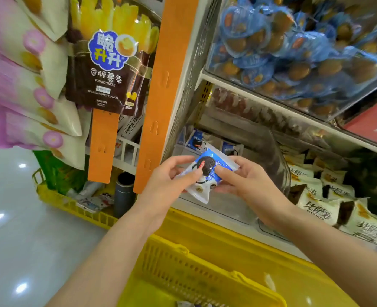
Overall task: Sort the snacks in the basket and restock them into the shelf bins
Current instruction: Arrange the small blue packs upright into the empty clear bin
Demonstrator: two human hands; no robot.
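Observation:
A small white and blue snack packet (pixel 207 171) with a dark round cookie printed on it is held between both hands in front of the lower shelf. My left hand (pixel 169 180) pinches its left side and my right hand (pixel 245 180) pinches its right side. Behind the packet a clear shelf bin (pixel 265 138) holds a few matching blue and white packets (pixel 197 141). The yellow basket (pixel 196 258) sits below my forearms; a scrap of wrapper shows at its bottom edge.
To the right a bin holds several white and brown packets (pixel 320 209). Above, a clear bin is full of blue-wrapped snacks (pixel 293 52). Orange hanging strips (pixel 161 85) carry a potato stick bag (pixel 107 63). A second yellow basket (pixel 72 202) stands on the floor at left.

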